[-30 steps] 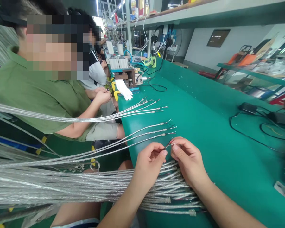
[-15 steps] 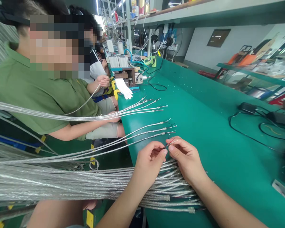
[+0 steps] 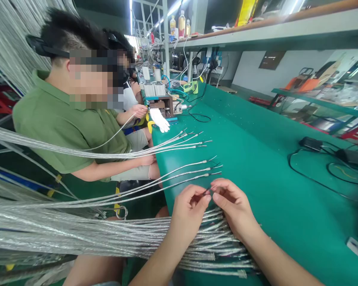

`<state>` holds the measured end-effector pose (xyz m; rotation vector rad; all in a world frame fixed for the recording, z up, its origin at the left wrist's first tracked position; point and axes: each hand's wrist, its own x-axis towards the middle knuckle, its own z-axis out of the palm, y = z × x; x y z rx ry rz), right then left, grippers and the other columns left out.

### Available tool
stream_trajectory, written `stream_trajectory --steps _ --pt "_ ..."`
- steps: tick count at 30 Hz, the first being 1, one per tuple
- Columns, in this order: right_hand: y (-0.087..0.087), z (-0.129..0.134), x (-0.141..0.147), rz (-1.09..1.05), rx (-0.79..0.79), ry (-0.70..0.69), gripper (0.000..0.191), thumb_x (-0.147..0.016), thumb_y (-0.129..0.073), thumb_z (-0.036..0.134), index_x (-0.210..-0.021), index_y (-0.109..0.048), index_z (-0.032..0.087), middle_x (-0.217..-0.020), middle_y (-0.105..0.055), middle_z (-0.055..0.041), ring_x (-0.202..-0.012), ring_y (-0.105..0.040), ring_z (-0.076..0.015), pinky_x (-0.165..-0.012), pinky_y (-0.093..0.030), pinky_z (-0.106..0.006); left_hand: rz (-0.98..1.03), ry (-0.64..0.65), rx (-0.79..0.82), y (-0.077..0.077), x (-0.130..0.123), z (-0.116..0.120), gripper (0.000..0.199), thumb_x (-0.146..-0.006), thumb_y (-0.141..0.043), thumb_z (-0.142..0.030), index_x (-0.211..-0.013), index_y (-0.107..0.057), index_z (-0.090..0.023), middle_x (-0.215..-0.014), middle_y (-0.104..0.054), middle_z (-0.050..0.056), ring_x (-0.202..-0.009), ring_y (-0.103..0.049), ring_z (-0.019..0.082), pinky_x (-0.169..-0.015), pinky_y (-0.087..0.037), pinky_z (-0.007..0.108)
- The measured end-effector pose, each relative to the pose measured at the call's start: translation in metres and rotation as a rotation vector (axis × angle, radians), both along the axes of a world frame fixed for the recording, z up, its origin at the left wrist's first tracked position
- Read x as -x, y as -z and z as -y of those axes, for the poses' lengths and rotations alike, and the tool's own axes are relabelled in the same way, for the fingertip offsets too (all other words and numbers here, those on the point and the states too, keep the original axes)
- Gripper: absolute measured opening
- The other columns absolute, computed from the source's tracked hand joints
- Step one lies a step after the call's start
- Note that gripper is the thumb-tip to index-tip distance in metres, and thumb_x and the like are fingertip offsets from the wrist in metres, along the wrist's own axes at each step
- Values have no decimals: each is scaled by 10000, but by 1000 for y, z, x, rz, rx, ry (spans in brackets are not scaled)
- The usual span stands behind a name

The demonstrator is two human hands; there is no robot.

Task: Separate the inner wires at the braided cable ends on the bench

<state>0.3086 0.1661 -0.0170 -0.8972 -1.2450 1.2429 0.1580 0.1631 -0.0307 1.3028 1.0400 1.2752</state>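
Your left hand [image 3: 188, 207] and right hand [image 3: 233, 204] pinch one thin wire end [image 3: 209, 189], its tip hidden between your fingertips. Glossy silver braided cables [image 3: 107, 234] lie bundled beneath, running off-frame left.

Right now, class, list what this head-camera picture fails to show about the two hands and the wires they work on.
- Head view: the wire end pinched between the left hand and right hand is too small; its state is unclear.
- Head view: the cable bundle under the hands is partly hidden by both wrists.
- Head view: the bundle's far ends run off the left edge.
- Head view: the black cables on the green table are cut off at the right.
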Motion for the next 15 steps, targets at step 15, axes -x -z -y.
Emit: stream_trajectory --steps 15 --pt "-7 5 7 167 -138 15 61 -941 -651 284 -898 -638 243 -940 -583 -27 -893 -549 -192 -752 -448 -299 -232 -158 -130 -10 -5 10 232 -895 -670 -303 -716 -607 -169 -741 -567 -13 -687 -521 123 -604 -358 222"
